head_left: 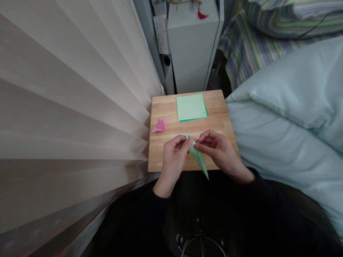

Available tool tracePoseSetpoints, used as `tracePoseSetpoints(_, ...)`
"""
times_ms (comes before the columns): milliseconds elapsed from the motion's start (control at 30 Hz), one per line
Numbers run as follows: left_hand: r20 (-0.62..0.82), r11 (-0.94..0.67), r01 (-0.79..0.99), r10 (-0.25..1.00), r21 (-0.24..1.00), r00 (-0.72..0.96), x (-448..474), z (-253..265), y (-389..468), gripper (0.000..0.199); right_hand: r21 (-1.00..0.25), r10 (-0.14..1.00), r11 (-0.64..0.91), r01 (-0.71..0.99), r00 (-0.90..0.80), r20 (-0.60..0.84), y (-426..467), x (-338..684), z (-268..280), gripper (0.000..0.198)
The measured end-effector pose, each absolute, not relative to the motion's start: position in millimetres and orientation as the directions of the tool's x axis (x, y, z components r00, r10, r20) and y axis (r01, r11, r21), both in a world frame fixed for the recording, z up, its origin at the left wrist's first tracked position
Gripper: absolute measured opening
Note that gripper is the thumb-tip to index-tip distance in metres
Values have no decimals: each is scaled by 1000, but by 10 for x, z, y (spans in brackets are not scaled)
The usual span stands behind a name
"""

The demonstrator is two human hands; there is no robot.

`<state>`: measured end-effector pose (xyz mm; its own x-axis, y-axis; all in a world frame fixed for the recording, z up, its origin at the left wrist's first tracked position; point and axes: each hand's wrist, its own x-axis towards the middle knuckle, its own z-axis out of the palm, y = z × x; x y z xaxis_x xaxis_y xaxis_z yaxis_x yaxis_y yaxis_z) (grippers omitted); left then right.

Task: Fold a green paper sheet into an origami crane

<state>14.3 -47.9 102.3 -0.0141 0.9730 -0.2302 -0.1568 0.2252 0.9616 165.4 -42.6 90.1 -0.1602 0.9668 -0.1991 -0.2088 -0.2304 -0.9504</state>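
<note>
Our left hand [173,155] and right hand [219,150] both pinch the green paper [199,159], its tip pointing past the near edge of the counter [166,157]. It's already folded long and narrow, apparently partway shaped. The pink folded paper [160,125] by the left edge looks finished; the square sheets [190,107] near the far edge lie unfolded.

Held paper [198,157] over table edge [192,167], sheets [191,106] beyond.
</note>
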Motion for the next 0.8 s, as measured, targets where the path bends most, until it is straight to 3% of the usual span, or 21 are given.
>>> tracePoseSetpoints(167,-196,192,-163,981,968,-9,74,1063,-444,14,-937,939,-298,-181,-232,-253,-393,1738,945,33)
tracePoseSetpoints(367,-100,106,-53,990,993,101,-6,1132,-406,10,-936,939,-315,-154,-193,-285,-355,1849,1045,28)
tracePoseSetpoints(533,-80,83,-20,987,996,137,-25,1133,-408,8,-939,902,-341,-46,-298,-313,-360,1871,1075,22)
tracePoseSetpoints(800,-98,117,-81,974,990,205,-93,1123,-394,13,-919,849,-394,23,-375,-373,-386,1881,1109,32)
